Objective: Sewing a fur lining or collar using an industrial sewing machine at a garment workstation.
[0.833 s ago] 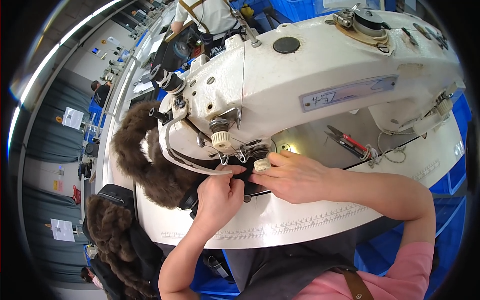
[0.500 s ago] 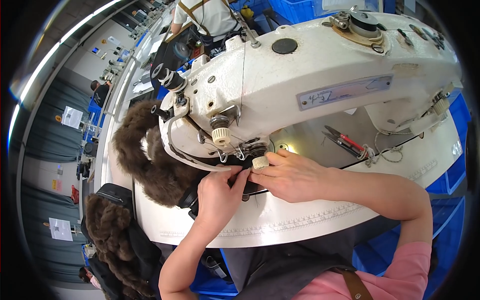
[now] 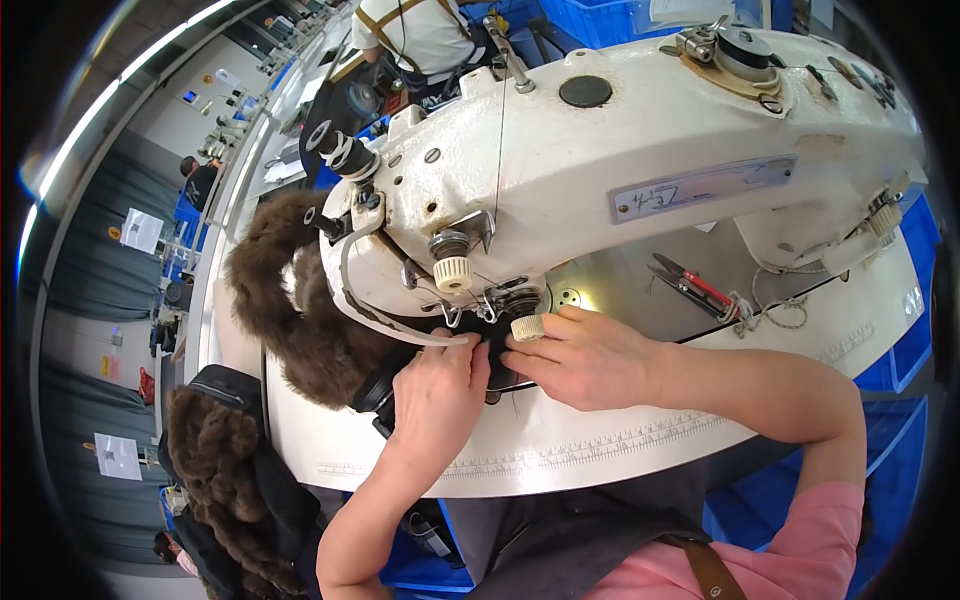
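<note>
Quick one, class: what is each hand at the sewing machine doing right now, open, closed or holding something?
Left hand: closed, pinching black fabric.
Right hand: curled at the fabric; whether it grips cannot be told.

A piece of dark brown fur [image 3: 325,355], thick and tousled, lies bunched on the table [image 3: 300,425] in a bent band that curves around a pale patch, its inner side partly hidden behind the head of the white sewing machine [image 3: 600,130]. Black cloth [image 3: 376,392] sits against the fur's near side, folded and slightly glossy, and runs beneath the left hand [image 3: 438,392]. Dark material also shows between both hands' fingertips under the machine head, its edge mostly covered.
</note>
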### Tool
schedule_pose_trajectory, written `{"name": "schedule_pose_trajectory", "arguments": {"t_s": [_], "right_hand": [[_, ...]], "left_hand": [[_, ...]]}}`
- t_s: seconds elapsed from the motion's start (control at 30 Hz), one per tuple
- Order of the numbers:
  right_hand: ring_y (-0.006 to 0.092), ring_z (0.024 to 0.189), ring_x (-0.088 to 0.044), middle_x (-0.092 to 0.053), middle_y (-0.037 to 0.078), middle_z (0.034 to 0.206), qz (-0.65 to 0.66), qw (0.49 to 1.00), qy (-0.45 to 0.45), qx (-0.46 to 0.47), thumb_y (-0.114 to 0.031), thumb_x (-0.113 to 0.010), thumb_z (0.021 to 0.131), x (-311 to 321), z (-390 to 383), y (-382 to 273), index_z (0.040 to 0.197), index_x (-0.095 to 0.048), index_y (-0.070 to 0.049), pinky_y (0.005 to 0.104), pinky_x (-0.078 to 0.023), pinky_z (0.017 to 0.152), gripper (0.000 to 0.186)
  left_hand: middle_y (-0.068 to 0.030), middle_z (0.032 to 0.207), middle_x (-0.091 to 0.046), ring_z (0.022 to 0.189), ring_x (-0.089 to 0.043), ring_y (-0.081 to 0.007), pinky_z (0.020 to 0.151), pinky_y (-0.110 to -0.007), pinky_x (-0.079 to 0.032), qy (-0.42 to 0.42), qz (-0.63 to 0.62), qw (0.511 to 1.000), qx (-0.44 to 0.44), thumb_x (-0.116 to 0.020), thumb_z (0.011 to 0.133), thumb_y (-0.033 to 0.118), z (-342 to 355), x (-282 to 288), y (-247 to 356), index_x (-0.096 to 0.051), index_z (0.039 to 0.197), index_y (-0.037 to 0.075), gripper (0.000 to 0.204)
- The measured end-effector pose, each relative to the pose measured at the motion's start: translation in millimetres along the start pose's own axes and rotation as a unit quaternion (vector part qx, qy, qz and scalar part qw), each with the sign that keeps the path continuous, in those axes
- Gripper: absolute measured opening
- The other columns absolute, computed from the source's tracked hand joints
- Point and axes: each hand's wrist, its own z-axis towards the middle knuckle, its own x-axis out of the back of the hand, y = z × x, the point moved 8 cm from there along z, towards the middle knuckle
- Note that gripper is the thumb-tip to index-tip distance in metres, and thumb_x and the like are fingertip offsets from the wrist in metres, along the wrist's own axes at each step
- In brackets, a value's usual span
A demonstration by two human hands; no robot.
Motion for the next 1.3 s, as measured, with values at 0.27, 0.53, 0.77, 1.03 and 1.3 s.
{"name": "schedule_pose_trajectory", "arguments": {"t_s": [0.27, 0.53, 0.77, 1.03, 1.3], "right_hand": [[0.0178, 0.096, -0.056, -0.066, 0.003, 0.106, -0.003, 1.0, -0.007, -0.01, -0.012, -0.063, 0.076, -3, 1, 3, 0.105, -0.068, -0.004, 0.0307, -0.045, 0.081, 0.031], [0.0165, 0.099, -0.057, -0.066, 0.001, 0.102, 0.021, 0.999, -0.031, -0.013, -0.012, -0.061, 0.079, -6, 1, 3, 0.106, -0.068, -0.005, 0.0303, -0.042, 0.083, 0.028], [0.0173, 0.098, -0.059, -0.065, 0.002, 0.096, 0.043, 0.998, -0.033, -0.021, -0.012, -0.061, 0.081, -7, 5, 5, 0.101, -0.066, -0.006, 0.0314, -0.042, 0.082, 0.022], [0.0176, 0.098, -0.059, -0.064, 0.003, 0.096, 0.045, 0.998, -0.032, -0.027, -0.012, -0.061, 0.082, -11, 5, 8, 0.099, -0.066, -0.005, 0.0316, -0.042, 0.082, 0.02], [0.0186, 0.101, -0.059, -0.065, 0.005, 0.101, 0.049, 0.998, -0.042, -0.013, -0.012, -0.062, 0.081, -14, 4, 4, 0.1, -0.067, -0.005, 0.0321, -0.043, 0.085, 0.021]], "left_hand": [[-0.012, 0.08, -0.061, 0.064, -0.063, -0.0303, 0.056, -0.039, -0.051, -0.022, -0.012, 0.999, -0.029, -0.069, 0.08, 0.002, -4, 1, -2, -0.067, 0.097, 0.001, 0.017], [-0.0126, 0.082, -0.062, 0.067, -0.063, -0.0321, 0.057, -0.04, -0.051, -0.041, 0.053, 0.995, -0.073, -0.064, 0.075, -0.002, -2, -7, 2, -0.062, 0.094, 0.001, 0.019], [-0.0124, 0.081, -0.063, 0.059, -0.061, -0.0317, 0.055, -0.039, -0.049, -0.026, -0.057, 0.998, -0.03, -0.061, 0.074, -0.003, 0, -4, -6, -0.061, 0.087, 0.002, 0.014], [-0.0158, 0.084, -0.067, 0.066, -0.065, -0.0338, 0.058, -0.038, -0.053, -0.046, -0.096, 0.993, 0.042, -0.072, 0.083, 0.014, 2, -1, -10, -0.071, 0.093, -0.001, 0.018], [-0.0132, 0.079, -0.064, 0.064, -0.063, -0.0287, 0.06, -0.037, -0.05, -0.07, -0.107, 0.988, 0.084, -0.075, 0.08, 0.01, 0, -3, -19, -0.072, 0.094, -0.001, 0.018]]}}
